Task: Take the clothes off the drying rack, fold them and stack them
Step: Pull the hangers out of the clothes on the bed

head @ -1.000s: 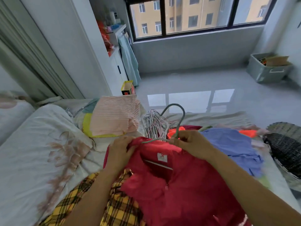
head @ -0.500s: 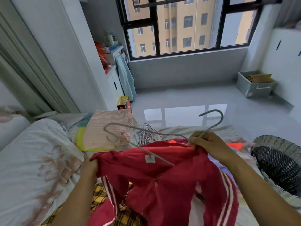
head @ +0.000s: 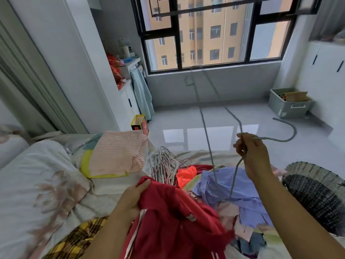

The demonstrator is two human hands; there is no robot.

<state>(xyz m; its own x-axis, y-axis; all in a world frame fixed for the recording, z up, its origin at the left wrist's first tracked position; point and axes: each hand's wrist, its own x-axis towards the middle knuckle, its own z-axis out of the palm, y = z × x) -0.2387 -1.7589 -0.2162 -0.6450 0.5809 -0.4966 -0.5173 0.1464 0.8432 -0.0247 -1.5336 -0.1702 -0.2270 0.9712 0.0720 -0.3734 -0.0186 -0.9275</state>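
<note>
Bedding with a pale flower print covered the bed [head: 43,193], which filled the lower part of the view, and the clothes lay across it. A red jacket [head: 177,217] with white stripes, the largest garment, lay crumpled at the near edge of the bed, partly over a yellow plaid garment [head: 78,238]. Just beside it, toward the right edge, lay a blue shirt [head: 235,187], spread loosely over smaller pink and grey pieces. A woven basket [head: 315,195] stood just beside the right edge of the bed. At the far edge, toward the left, rested a folded stack [head: 115,152], with a pink striped piece on top of a yellow one. Near the middle of the far edge lay a heap of thin hangers [head: 164,169], and an orange garment [head: 186,175] was between this heap and the blue shirt.

The left hand [head: 133,195] gripped the upper edge of the red jacket, with its fingers curled under the cloth and the thumb on top. The right hand [head: 252,154] was raised above the blue shirt, and its fingers were clenched round the neck of a grey hanger [head: 280,140]. The hanger was blurred; its hook pointed to the right and its frame hung in the air, apart from the red jacket.
</note>
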